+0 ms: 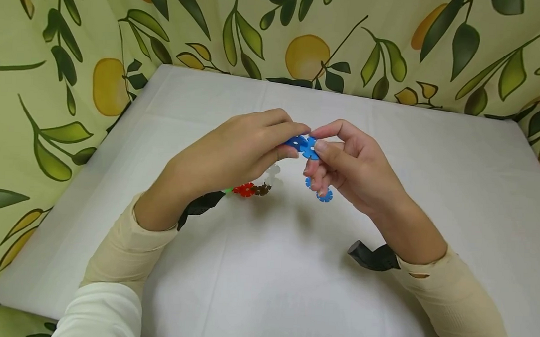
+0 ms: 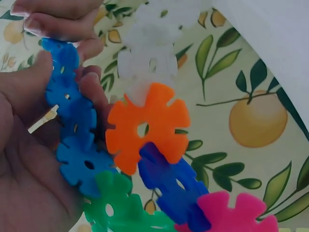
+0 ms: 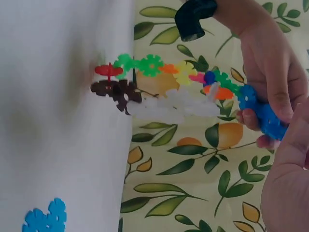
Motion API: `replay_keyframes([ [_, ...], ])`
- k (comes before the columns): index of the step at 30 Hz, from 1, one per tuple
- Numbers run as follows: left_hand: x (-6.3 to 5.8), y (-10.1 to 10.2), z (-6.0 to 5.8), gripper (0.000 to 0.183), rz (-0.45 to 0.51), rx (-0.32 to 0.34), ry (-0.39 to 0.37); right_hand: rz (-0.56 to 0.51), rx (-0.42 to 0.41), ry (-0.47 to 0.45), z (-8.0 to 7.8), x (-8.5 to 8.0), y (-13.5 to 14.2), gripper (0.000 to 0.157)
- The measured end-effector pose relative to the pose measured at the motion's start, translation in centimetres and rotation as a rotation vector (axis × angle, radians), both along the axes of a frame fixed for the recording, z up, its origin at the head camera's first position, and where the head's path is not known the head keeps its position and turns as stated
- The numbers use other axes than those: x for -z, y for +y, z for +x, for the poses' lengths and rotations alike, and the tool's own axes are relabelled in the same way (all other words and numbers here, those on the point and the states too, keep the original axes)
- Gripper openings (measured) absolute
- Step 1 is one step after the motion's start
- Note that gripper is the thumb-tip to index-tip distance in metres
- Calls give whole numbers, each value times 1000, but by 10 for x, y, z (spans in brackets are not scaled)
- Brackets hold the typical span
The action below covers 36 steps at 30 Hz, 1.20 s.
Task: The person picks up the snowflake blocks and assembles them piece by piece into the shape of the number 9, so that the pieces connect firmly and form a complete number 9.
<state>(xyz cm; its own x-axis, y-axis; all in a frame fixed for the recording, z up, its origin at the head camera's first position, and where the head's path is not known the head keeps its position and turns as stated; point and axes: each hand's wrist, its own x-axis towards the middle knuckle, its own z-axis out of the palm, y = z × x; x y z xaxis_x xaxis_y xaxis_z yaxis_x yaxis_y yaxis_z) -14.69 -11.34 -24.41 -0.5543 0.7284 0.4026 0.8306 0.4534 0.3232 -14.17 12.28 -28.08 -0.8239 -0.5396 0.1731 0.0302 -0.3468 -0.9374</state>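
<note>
Both hands meet above the table at a row of linked blue notched plastic discs. My left hand [image 1: 228, 152] grips the row between thumb and fingers, and several of its blue discs [image 2: 77, 159] run along the palm in the left wrist view. Between thumb and index finger, my right hand [image 1: 359, 164] pinches the blue disc [image 1: 311, 149] at the row's end. From the left hand hangs a chain of similar discs: green [image 2: 108, 198], orange [image 2: 147, 126], dark blue [image 2: 174, 186], pink [image 2: 231, 212], whitish [image 2: 149, 65], with red [image 3: 108, 70] and brown [image 3: 126, 96] ones low down.
Below the right hand, a few loose blue discs [image 1: 325, 195] lie close together on the white table [image 1: 271, 267]. Black mounts [image 1: 374, 256] sit at both wrists. A curtain [image 1: 239, 18] printed with fruit and leaves stands behind the table's far edge.
</note>
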Motion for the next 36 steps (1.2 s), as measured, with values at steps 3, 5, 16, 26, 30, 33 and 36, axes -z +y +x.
replay_keyframes([
  [3,-2,-3,-2,34,10,-2,-30,71,32,73,-4,-2,4,18],
  [5,-4,-6,-4,35,19,-5,-53,175,59,155,-8,-3,9,18],
  [16,-10,-17,-13,41,166,1,-118,1602,-228,545,-27,22,19,45],
  [26,-6,-15,-15,42,201,34,-204,1619,-293,488,-38,40,15,31],
  [30,-6,-13,-13,40,196,60,-200,1587,-306,469,-38,39,16,30],
  [33,-6,-13,-12,39,182,76,-195,1523,-328,473,-38,36,18,27],
  [36,-6,-12,-12,41,150,66,-195,1401,-308,525,-35,27,21,20],
])
